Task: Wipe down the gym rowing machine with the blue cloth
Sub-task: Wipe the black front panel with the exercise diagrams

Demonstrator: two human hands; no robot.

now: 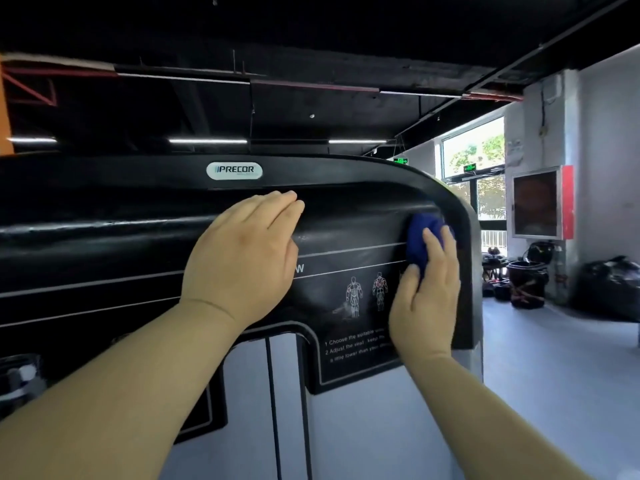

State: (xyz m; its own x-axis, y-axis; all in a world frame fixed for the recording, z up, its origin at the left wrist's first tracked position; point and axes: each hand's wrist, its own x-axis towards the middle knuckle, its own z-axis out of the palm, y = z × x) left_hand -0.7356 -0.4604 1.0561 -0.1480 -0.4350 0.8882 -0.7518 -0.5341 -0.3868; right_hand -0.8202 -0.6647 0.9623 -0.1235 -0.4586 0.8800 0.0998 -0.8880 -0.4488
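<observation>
The black top shroud of the rowing machine fills the middle of the head view, with a white brand badge on its upper edge and an instruction panel with muscle diagrams lower right. My left hand lies flat on the shroud, fingers together, holding nothing. My right hand presses a bunched blue cloth against the shroud near its rounded right corner. Most of the cloth is hidden under my fingers.
Two thin black cables run down through the grey opening below the shroud. To the right lies grey floor, with black bins and bags against the wall, a red-edged wall cabinet and a bright window.
</observation>
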